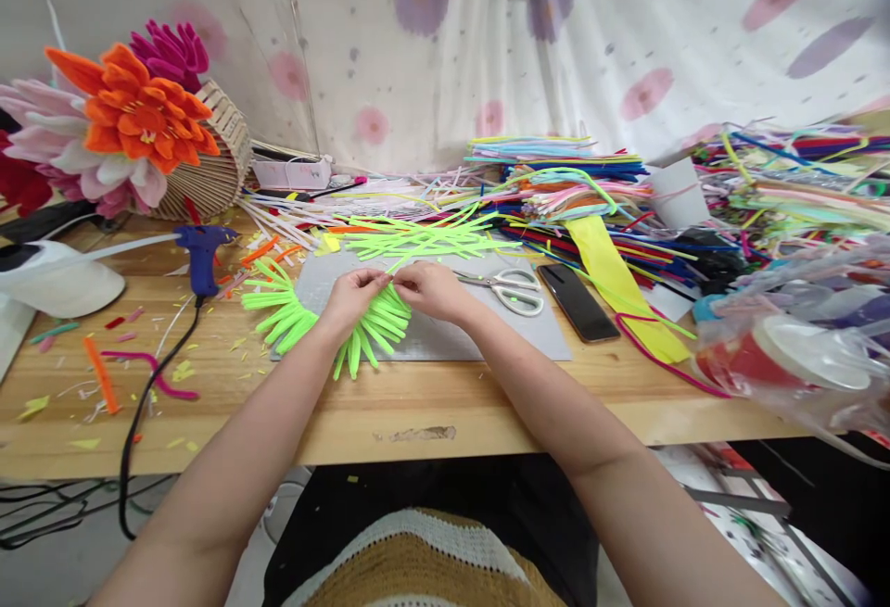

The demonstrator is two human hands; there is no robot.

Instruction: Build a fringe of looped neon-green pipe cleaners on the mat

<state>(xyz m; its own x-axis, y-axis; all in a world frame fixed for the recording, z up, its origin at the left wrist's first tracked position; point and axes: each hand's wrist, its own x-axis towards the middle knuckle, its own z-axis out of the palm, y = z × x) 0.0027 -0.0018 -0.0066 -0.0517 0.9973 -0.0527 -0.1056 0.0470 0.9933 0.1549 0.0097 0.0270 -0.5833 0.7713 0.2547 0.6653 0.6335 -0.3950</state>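
Observation:
My left hand (356,297) is closed in a pinch over a fringe of neon green pipe cleaners (288,310), whose folded loops fan out to both sides and below it. Close beside it, my right hand (432,290) pinches a green pipe cleaner (398,264) at the fringe's end. The fingertips nearly meet and hide the exact join. Beneath both hands lies a grey mat (479,338). A loose pile of the same green pipe cleaners (424,236) rests just behind them. Scissors with pale handles (511,292) lie to the right of my right hand.
A phone (578,301) lies right of the mat, near a yellow strip (626,292). Bundles of coloured pipe cleaners (570,185) fill the back right. At left are a blue glue gun (201,259), its cord, scraps and a basket of fuzzy flowers (146,120). A bagged cup (807,352) stands far right.

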